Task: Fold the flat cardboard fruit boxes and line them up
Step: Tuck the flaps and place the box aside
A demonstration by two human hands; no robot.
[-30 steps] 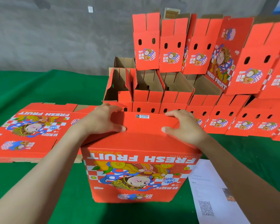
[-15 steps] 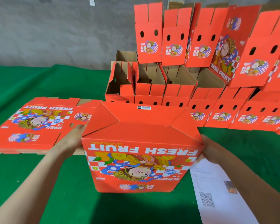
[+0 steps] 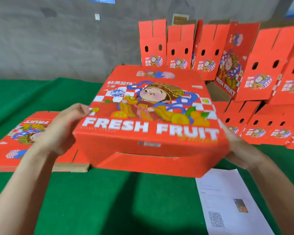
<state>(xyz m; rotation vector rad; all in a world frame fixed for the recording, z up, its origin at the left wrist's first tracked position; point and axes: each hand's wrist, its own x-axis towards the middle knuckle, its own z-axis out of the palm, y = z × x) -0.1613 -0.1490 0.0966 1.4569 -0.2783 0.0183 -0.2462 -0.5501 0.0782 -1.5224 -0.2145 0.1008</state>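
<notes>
Box (image 3: pixel 149 122) is gripped by left hand (image 3: pixel 58 128); right hand (image 3: pixel 241 150) is blurred, so its hold cannot be told. Green surface (image 3: pixel 109 200) lies below the hands, grey wall (image 3: pixel 58 39) beyond.

Bare left forearm (image 3: pixel 19 180), uncovered right along its visible length. Bare right forearm (image 3: pixel 277 189), same story, skin all the way to the cut of the view. Bare left hand (image 3: pixel 58 128), wrist and knuckles readable, fingertips smeared by blur. Bare right hand (image 3: pixel 239 148) too, mostly heel of palm and wrist showing.
</notes>
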